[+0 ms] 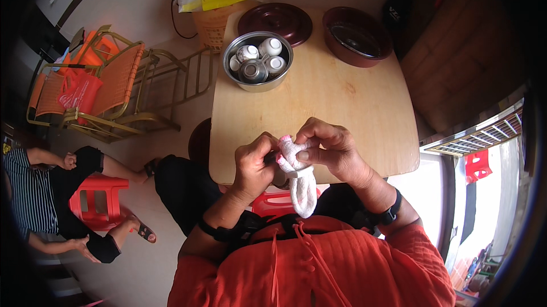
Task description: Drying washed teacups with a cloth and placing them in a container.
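Over the near edge of the wooden table (316,101), both my hands hold a knotted or rolled white fabric piece (303,191) with pink ends. My left hand (256,161) pinches its left side near a pink end. The thumb and fingers of my right hand (333,149) grip its upper right part. A long loop of the fabric hangs down below a pale band, in front of my red shirt. Whether it is a sock or a glove I cannot tell. My left fingertips are partly hidden.
A steel bowl (258,87) holds several white cups and a metal strainer. Behind it lies a dark red lid (277,20); a dark red basin (363,60) stands at the right. Folding chairs (115,76) and a person seated on a red stool (100,185) are at the left.
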Motion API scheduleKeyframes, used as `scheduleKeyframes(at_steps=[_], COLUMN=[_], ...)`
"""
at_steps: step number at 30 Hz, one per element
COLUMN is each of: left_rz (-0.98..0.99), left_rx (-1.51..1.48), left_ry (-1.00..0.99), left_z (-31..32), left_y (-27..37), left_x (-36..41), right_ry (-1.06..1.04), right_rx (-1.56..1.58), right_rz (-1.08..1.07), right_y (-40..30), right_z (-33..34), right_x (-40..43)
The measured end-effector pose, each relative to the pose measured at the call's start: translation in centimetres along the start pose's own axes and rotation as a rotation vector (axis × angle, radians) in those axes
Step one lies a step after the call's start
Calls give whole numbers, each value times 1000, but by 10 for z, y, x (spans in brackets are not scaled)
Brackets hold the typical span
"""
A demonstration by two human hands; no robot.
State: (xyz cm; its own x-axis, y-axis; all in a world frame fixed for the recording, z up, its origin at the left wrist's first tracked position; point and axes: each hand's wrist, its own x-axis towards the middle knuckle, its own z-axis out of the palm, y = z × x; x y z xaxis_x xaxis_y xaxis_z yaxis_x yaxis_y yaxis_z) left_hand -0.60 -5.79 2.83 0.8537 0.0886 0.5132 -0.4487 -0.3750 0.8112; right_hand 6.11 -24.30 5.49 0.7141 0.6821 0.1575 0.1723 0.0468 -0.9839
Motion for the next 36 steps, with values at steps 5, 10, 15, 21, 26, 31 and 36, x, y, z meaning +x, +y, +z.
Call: scheduleKeyframes(at_steps=[5, 10, 15, 21, 26, 31, 36], left_rz=[86, 174, 99, -149, -295, -250, -369], left_rx=[-5, -3, -49, -237, -377, -395, -452], left_ry=[15, 27, -53, 34, 11, 44, 67], left_z=[0, 2, -2, 0, 3, 2, -6], left_y=[-3, -4, -5, 4, -12, -6, -9], left_x=[0, -2, -4, -3, -12, -5, 1], right_ry=[145, 167, 379, -141, 24, 227, 188], right_rx=[257, 252, -880, -88, -256, -177, 19], right_rz=[72, 125, -450, -337, -363, -220, -183], right_y=[1, 7, -25, -19, 4, 22, 25], right_z=[4, 0, 2, 7, 17, 28, 42], right_x=[0, -4, 5, 6, 3, -3, -16])
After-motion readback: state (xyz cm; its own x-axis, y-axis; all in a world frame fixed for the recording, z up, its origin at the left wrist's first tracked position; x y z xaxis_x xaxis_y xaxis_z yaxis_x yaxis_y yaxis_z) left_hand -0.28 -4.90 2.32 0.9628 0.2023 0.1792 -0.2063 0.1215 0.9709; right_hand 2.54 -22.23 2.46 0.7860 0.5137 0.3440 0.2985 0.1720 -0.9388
